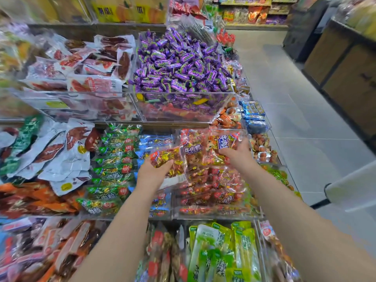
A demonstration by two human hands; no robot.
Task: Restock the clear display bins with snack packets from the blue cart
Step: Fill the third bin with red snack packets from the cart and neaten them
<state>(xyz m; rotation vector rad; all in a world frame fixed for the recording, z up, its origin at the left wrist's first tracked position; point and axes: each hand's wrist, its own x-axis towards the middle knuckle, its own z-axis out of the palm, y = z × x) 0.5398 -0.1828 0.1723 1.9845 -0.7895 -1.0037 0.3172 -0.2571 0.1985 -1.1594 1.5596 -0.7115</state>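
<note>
Bin (215,216) holds red packets (219,192); purple candies (179,64) fill upper bin (183,117).

Snack shop: clear display bins (183,92), stocked shelves (256,15).

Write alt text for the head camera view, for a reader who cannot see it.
The left hand and right hand each grip red snack packets over a clear bin piled with the same packets, on a crowded shop display. Green packets lie further left, and purple candies heap a bin on the tier behind.
</note>
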